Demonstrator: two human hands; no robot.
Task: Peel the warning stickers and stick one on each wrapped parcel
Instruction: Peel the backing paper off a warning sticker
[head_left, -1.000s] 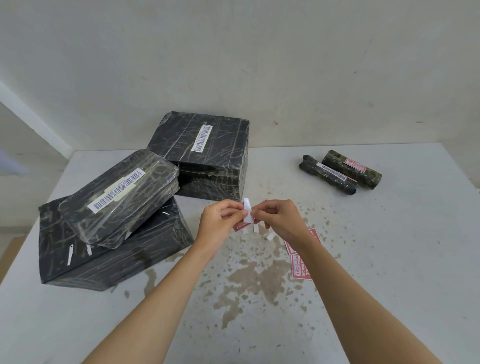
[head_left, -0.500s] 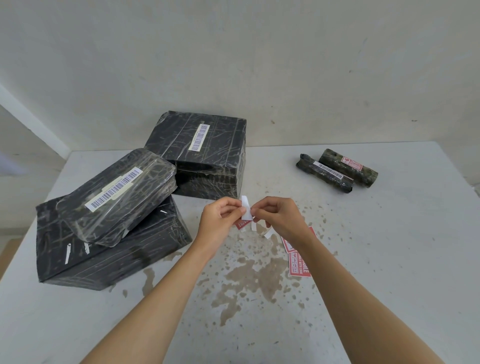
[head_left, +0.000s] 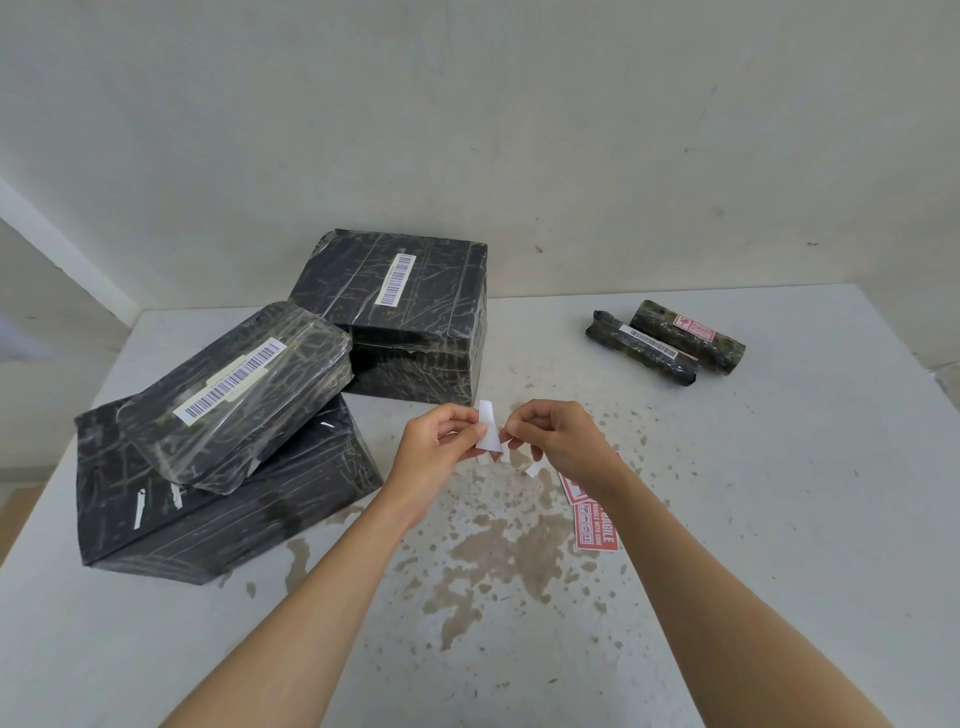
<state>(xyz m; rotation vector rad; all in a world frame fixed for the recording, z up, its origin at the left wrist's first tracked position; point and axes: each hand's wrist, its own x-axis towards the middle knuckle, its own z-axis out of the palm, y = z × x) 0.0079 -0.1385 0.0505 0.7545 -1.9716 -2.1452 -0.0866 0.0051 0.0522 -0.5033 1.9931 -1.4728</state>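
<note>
Head view: both hands meet above the worktop (head_left: 779, 519). The left hand (head_left: 441, 447) pinches a sticker (head_left: 488, 428) between thumb and forefinger, and its white back faces the camera. The fingers (head_left: 514, 427) of the right hand (head_left: 561, 441) pinch its right edge. Beside the right wrist lie red stickers (head_left: 595, 530); the top one reads "FRAGILE HANDLE WITH CARE". At left, a flat parcel (head_left: 270, 431) with a barcode (head_left: 228, 387) leans on a big parcel (head_left: 234, 525). Behind them stands a box parcel (head_left: 431, 338), also with a barcode. At far right two rolls lie side by side, touching: the front roll (head_left: 618, 332) carries a barcode, the rear roll (head_left: 727, 351) a red label (head_left: 693, 330), too small to read.
</note>
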